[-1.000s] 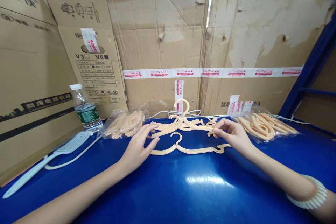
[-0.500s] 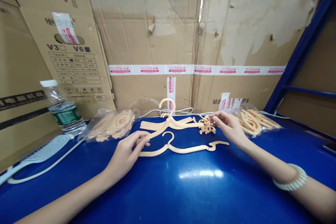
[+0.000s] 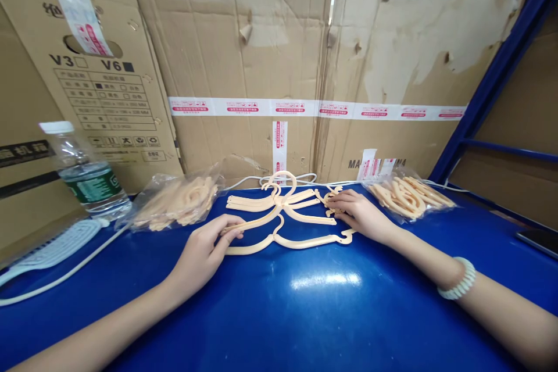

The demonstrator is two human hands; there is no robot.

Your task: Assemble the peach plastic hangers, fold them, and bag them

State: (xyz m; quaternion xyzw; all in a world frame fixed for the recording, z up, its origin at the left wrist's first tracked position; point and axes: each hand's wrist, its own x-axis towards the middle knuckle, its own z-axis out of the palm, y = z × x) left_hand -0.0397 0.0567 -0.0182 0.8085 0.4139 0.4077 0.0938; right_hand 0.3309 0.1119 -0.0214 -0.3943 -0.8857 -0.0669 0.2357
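Observation:
A cream plastic hanger (image 3: 305, 216) lies half lifted at mid-table, its hook up. My left hand (image 3: 213, 247) grips the end of its left arm between thumb and fingers. Behind it several more hangers (image 3: 250, 203) are stacked. Closer to me lies another hanger (image 3: 305, 242), with a small hook piece (image 3: 346, 237) at its right end; my left hand covers part of its left arm. My right hand (image 3: 360, 215) has its fingers bent over a pile of small cream hook pieces (image 3: 328, 197), touching them. Its fingertips are partly hidden among the pieces.
Clear bags of cream plastic parts lie at left (image 3: 178, 200) and right (image 3: 410, 197). Farther left are a water bottle (image 3: 87, 177) and a pale blue hairbrush (image 3: 61, 247). A phone (image 3: 538, 239) rests at the right edge. Cardboard (image 3: 244, 64) stands behind the blue table (image 3: 270, 314).
My right hand has moved left and slightly down, off the hanger's right end and onto the pile of hook pieces. My left hand keeps its grip. The whole view has shifted a little.

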